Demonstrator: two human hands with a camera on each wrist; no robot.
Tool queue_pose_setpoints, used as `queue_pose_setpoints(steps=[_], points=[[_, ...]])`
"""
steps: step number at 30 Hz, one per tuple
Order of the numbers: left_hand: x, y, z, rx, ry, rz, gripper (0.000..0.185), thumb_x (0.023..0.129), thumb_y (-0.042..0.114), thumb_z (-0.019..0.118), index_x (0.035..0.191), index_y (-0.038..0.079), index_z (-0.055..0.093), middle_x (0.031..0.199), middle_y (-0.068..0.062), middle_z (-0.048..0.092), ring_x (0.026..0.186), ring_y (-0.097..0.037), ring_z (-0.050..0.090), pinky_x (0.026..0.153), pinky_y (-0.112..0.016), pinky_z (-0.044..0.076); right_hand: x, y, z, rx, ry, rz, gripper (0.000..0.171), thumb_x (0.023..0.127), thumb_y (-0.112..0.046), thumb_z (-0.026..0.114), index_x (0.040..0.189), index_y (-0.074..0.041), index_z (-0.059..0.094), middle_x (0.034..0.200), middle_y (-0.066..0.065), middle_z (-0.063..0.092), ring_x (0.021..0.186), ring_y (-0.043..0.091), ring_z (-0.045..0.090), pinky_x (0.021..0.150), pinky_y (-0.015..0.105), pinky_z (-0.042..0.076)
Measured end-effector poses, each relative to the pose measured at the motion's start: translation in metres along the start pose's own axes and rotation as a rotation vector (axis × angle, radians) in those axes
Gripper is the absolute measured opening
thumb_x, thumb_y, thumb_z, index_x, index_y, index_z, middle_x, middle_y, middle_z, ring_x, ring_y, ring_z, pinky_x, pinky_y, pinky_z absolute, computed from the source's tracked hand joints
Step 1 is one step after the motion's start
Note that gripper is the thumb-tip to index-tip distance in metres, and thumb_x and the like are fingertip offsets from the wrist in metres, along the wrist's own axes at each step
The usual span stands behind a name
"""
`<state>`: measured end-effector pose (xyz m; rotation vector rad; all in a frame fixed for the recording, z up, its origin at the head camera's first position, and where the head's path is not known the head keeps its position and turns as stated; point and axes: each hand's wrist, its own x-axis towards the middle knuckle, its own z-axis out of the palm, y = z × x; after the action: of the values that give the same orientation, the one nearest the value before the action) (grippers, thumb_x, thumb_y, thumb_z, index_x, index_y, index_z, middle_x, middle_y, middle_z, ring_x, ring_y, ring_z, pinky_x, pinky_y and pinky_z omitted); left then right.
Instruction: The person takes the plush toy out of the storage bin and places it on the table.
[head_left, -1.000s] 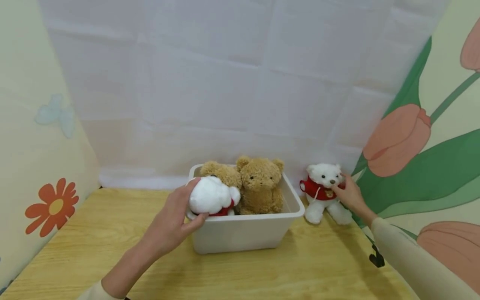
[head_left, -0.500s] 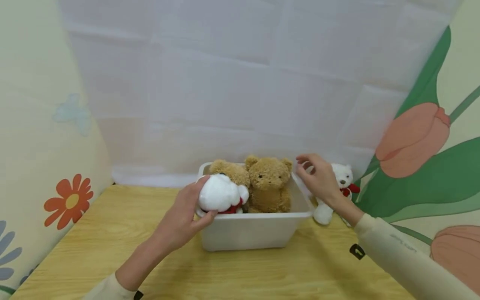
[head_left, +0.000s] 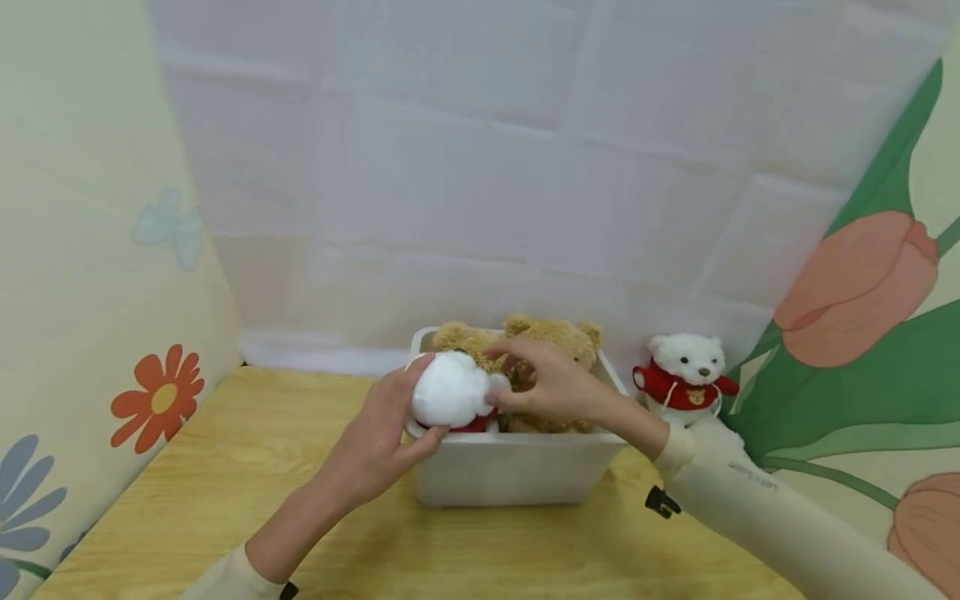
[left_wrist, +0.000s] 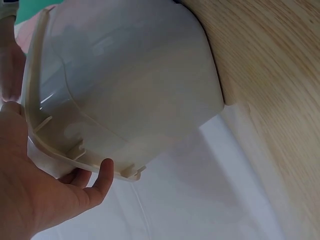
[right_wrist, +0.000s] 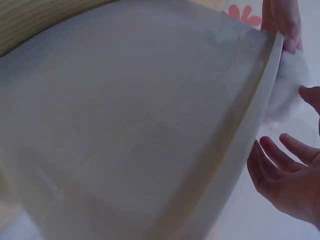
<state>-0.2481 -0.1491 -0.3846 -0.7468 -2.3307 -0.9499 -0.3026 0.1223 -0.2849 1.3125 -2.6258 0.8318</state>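
In the head view, a white teddy bear (head_left: pixel 450 392) with red clothing lies head toward me at the left front corner of a white plastic bin (head_left: pixel 517 475). My left hand (head_left: pixel 378 417) holds its head from the left, thumb near the bin's rim. My right hand (head_left: pixel 558 379) reaches over the bin with bent, spread fingers, thumb tip right at that bear's ear. Behind the hands sit two brown teddy bears, the left one (head_left: pixel 461 336) leaning and the right one (head_left: pixel 573 337) mostly hidden by my right hand. The right wrist view shows the right hand (right_wrist: pixel 290 185) with fingers apart.
Another white teddy bear (head_left: pixel 690 367) in a red hoodie sits right of the bin, behind my right sleeve (head_left: pixel 742 492). The bin stands on a wooden table (head_left: pixel 337 533) against a white cloth (head_left: pixel 465 192). Flower-patterned panels (head_left: pixel 862 275) flank both sides.
My right hand has left the hoodie bear, moved left across the bin's right edge, and come to the white bear in the bin. The left hand keeps its hold there.
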Motion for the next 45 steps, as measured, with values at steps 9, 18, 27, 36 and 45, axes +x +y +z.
queue_pose_setpoints(steps=[9, 18, 27, 36, 45], points=[[0.004, 0.004, -0.006, -0.071, -0.044, -0.062, 0.094, 0.094, 0.042, 0.072, 0.165, 0.021, 0.014, 0.155, -0.014, 0.036, 0.135, -0.032, 0.039, 0.092, -0.055, 0.05, 0.007, -0.019, 0.024, 0.081, 0.014, -0.052, 0.07, 0.086, -0.03, 0.085, 0.144, -0.007, 0.054, 0.13, 0.005, 0.054, 0.11, 0.019, 0.058, 0.077, 0.032, 0.058], [0.011, 0.003, -0.018, -0.15, -0.119, -0.12, 0.099, 0.09, 0.052, 0.074, 0.163, 0.013, 0.02, 0.147, -0.014, 0.044, 0.129, -0.034, 0.046, 0.092, -0.057, 0.049, 0.008, -0.038, 0.038, 0.048, 0.117, 0.081, 0.073, 0.085, -0.04, 0.085, 0.145, -0.011, 0.055, 0.136, 0.006, 0.051, 0.113, 0.021, 0.057, 0.078, 0.032, 0.057], [0.008, 0.001, -0.024, -0.135, -0.136, -0.103, 0.101, 0.088, 0.057, 0.074, 0.163, 0.015, 0.021, 0.151, -0.011, 0.043, 0.133, -0.034, 0.042, 0.097, -0.063, 0.041, 0.018, -0.044, 0.046, 0.064, 0.143, 0.115, 0.066, 0.084, -0.038, 0.085, 0.139, -0.013, 0.06, 0.128, 0.003, 0.064, 0.101, 0.017, 0.065, 0.072, 0.032, 0.057], [0.004, -0.001, -0.024, -0.162, -0.19, -0.195, 0.106, 0.087, 0.062, 0.072, 0.164, 0.013, 0.017, 0.162, -0.012, 0.026, 0.145, -0.037, 0.027, 0.105, -0.069, 0.032, 0.015, -0.038, 0.045, 0.181, 0.241, 0.272, 0.06, 0.082, -0.028, 0.086, 0.136, -0.014, 0.063, 0.125, 0.007, 0.064, 0.1, 0.023, 0.065, 0.073, 0.039, 0.058], [0.003, -0.004, -0.025, -0.21, -0.219, -0.281, 0.107, 0.084, 0.067, 0.071, 0.163, 0.015, 0.022, 0.16, -0.012, 0.026, 0.145, -0.037, 0.027, 0.105, -0.069, 0.032, 0.021, -0.045, 0.004, 0.341, 0.342, 0.333, 0.059, 0.083, -0.025, 0.083, 0.137, -0.014, 0.061, 0.13, 0.006, 0.061, 0.111, 0.027, 0.061, 0.085, 0.045, 0.055]])
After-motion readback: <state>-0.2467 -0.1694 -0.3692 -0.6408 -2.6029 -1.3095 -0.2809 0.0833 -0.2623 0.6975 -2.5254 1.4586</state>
